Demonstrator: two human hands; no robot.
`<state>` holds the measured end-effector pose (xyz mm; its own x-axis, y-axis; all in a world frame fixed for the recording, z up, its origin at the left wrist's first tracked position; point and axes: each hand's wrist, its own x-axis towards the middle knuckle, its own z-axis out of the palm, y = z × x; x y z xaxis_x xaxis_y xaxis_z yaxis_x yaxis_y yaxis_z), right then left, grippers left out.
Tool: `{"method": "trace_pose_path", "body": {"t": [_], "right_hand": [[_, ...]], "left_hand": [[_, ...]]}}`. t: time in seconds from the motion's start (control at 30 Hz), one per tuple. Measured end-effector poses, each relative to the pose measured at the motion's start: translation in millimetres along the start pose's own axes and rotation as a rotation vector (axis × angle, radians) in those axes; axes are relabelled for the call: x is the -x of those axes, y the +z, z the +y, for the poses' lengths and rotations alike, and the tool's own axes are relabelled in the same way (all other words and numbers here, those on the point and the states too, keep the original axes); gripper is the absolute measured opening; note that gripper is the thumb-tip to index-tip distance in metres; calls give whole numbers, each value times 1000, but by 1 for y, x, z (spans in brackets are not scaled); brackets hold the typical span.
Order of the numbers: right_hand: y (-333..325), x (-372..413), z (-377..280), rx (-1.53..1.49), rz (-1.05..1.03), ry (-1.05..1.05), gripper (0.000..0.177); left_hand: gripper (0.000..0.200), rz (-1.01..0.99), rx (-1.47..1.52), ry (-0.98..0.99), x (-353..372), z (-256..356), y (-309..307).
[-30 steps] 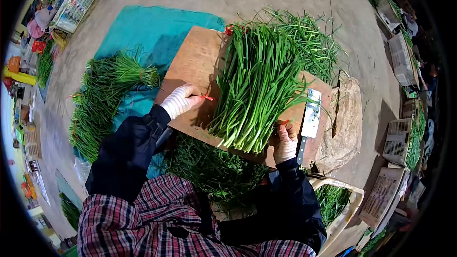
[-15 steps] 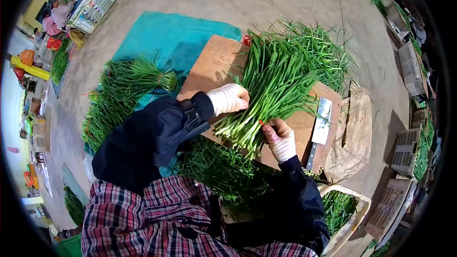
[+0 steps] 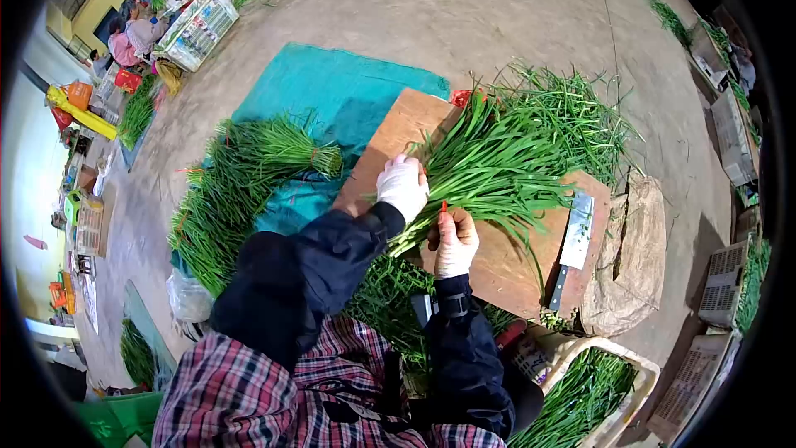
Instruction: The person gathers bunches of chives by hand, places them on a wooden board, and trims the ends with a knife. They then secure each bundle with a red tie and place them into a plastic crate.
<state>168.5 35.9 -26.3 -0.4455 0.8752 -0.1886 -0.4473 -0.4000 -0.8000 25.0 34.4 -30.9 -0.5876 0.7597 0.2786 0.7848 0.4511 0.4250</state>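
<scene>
A loose bunch of long green chives (image 3: 497, 168) lies on the wooden board (image 3: 489, 270), its pale stalk ends toward me. My left hand (image 3: 403, 184), in a white fingerless wrap, is closed around the stalks from the left side. Just to its right, my right hand (image 3: 454, 242) is closed beside the stalks. A small red tie (image 3: 444, 206) sticks up between its thumb and fingers. Part of the stalk ends is hidden behind my hands. A cleaver (image 3: 577, 232) with a black handle rests on the right side of the board.
Tied chive bunches (image 3: 236, 182) lie on a teal sheet (image 3: 290, 75) at left. Loose chives (image 3: 572, 120) are heaped beyond the board. A brown sack (image 3: 638, 257) lies to the right, and a white crate (image 3: 647, 373) of greens stands near my right. People sit far left.
Both hands have closed in on the stalk ends, the left now wrapped around them. The bunch has turned so its leaves point more to the right. The view has shifted slightly.
</scene>
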Motion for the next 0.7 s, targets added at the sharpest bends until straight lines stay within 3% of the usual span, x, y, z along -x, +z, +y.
{"method": "trace_pose_path", "body": {"t": [0.07, 0.2, 0.3, 0.4, 0.5, 0.57, 0.6, 0.63, 0.7], "right_hand": [[-6, 3, 4, 244, 14, -69, 9], [-14, -2, 2, 862, -144, -580, 10], [-12, -10, -14, 1056, -313, -656, 18], [1, -28, -26, 1262, -362, -935, 19], [25, -51, -39, 1224, -516, -1128, 19], [31, -65, -30, 1165, -461, -1094, 20], [30, -71, -21, 1223, -395, -1016, 18], [29, -77, -11, 1279, -328, -936, 17], [25, -86, -6, 1240, -273, -788, 14]], "left_hand": [[15, 116, -26, 31, 14, 9, 6], [20, 170, 12, 48, 25, 6, 12], [20, 199, 80, 89, 22, -1, 19], [21, 194, 219, 111, 16, -17, 27], [25, 128, 307, 114, 9, -22, 20], [26, 92, 365, 95, 6, -23, 12], [28, -41, 353, 45, 3, -28, 12], [30, -13, 237, 98, 5, -35, 22], [21, -177, 566, 77, -7, -40, 9]]}}
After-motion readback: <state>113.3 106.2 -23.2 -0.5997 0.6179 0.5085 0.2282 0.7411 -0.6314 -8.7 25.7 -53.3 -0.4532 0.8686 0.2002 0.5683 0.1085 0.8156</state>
